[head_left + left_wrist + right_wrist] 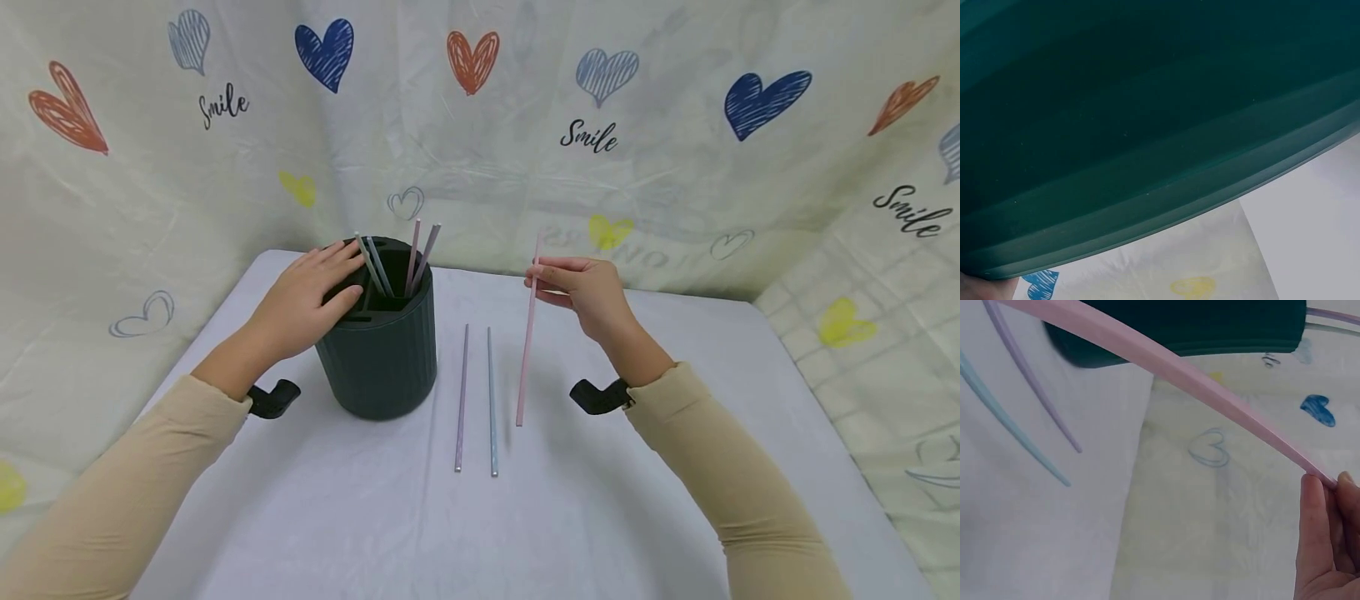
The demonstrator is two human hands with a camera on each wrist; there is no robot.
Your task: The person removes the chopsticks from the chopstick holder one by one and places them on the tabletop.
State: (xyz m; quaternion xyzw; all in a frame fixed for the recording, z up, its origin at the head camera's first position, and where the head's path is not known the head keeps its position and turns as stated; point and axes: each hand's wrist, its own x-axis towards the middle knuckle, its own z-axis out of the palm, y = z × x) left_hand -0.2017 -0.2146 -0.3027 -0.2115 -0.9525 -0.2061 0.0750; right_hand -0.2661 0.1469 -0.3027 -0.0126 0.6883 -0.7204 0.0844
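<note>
A dark green pen holder (378, 367) with ribbed sides and a divided top stands upright on the table. My left hand (303, 296) rests on its top, fingers stretched over the rim and thumb lying near the front compartment. Several thin sticks (415, 258) lean inside the holder. Between thumb and fingertips, my right hand (581, 292) pinches a thin pink stick (528, 350) near its upper end; the lower end points down toward me. Left of it, a purple stick (462, 400) and a light blue stick (492, 404) lie side by side on the table.
A white cloth (360, 517) covers the table. Behind and at both sides hangs a pale sheet (480, 142) printed with hearts and words, close to the table's back edge. Each wrist carries a small black camera mount (600, 397).
</note>
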